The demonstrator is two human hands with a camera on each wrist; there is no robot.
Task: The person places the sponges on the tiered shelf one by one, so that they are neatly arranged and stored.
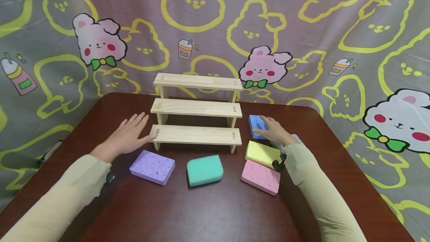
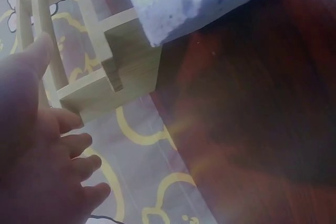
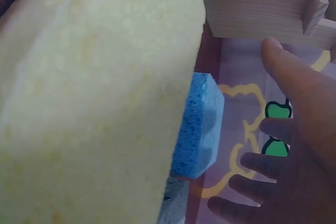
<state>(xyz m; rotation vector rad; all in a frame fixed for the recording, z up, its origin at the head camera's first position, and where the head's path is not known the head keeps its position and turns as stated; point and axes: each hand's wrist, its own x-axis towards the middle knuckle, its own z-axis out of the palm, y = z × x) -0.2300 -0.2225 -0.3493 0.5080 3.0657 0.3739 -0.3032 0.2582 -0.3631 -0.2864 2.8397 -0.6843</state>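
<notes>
My left hand (image 1: 124, 139) has its fingers spread, with the thumb tip right at the left end of the lowest step of a three-tier wooden stand (image 1: 198, 134). A purple sponge (image 1: 152, 167) lies just nearer than that hand; the left wrist view shows it large at the top. Fingers apart, my right hand (image 1: 276, 131) overlaps part of a blue sponge (image 1: 256, 122) in the head view. Nothing is gripped in the right wrist view, where the blue sponge (image 3: 197, 129) stands beyond a yellow sponge (image 3: 100, 98). A greyish sponge (image 1: 297, 139) is partly hidden behind the right wrist.
A teal sponge (image 1: 205, 171) lies in front of the stand. To its right, a pink sponge (image 1: 261, 177) sits against the yellow one. All rest on a dark brown table (image 1: 201, 216), with a patterned curtain (image 1: 215, 44) hanging close behind and at both sides.
</notes>
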